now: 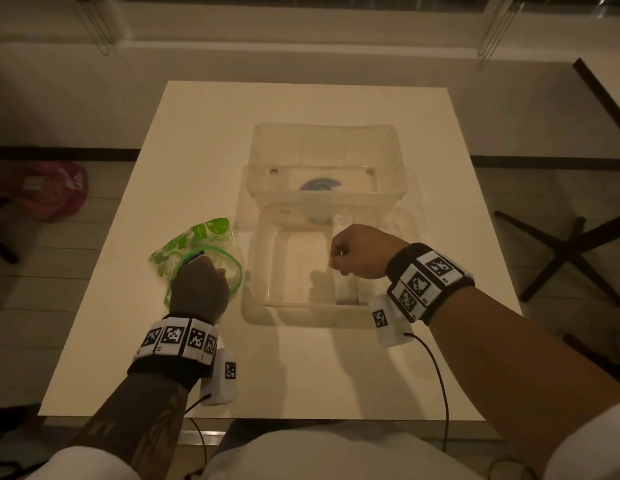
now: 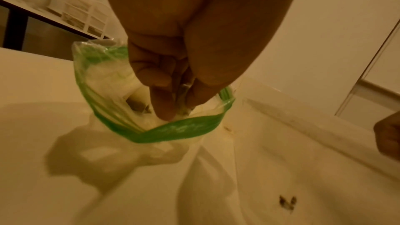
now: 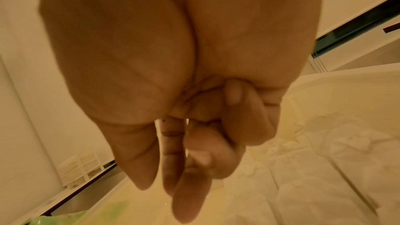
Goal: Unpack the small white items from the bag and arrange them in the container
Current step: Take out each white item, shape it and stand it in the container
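Note:
A clear bag with green print and a green zip rim (image 1: 197, 237) lies on the white table (image 1: 301, 382), left of the clear container (image 1: 301, 317). My left hand (image 1: 201, 282) reaches into the bag's open mouth (image 2: 184, 129). Its bunched fingertips (image 2: 164, 110) pinch a small white item among the white packets inside. My right hand (image 1: 339, 261) hovers over the container's middle with fingers loosely curled and nothing visible in them (image 3: 168, 186). Several small white items (image 1: 346, 289) lie at the container's right side, also seen in the right wrist view (image 3: 324, 168).
The container's clear lid (image 1: 322, 150) stands open behind it, with a blue round mark (image 1: 320, 185) showing through. A pink bag (image 1: 45, 192) lies on the floor at the left. Black crossed furniture legs (image 1: 571, 251) stand to the right of the table.

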Demonstrator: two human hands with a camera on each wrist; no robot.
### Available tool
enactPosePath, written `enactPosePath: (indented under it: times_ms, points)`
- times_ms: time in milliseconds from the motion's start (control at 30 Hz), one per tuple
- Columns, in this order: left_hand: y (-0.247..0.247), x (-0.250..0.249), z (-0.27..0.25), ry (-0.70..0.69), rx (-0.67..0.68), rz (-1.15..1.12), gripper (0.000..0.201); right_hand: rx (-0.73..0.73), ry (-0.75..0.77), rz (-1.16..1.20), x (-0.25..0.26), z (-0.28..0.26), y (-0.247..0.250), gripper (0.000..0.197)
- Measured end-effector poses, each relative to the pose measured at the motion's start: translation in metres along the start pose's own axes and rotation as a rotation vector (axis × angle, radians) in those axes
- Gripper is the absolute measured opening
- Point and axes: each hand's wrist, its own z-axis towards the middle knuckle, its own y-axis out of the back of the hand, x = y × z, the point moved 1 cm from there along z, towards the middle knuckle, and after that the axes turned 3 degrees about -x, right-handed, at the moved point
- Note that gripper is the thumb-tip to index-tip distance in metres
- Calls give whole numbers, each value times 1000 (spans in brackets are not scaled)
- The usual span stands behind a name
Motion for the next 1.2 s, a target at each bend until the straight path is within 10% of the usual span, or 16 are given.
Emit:
enactPosePath:
  times_ms: [400, 800, 1033, 1200]
  points:
    - [43, -20, -14, -96, 137, -319, 15, -94, 130, 26, 22, -11, 11, 11]
    - [10, -90, -20, 118, 449, -947, 28, -247, 232, 141, 27, -12, 5, 10]
    - [1, -94, -12, 125, 306, -769, 25, -283, 157, 106, 19, -22, 28, 27]
    - [4, -95, -15, -222, 289, -582, 50, -221, 135, 60, 20, -26, 40, 24]
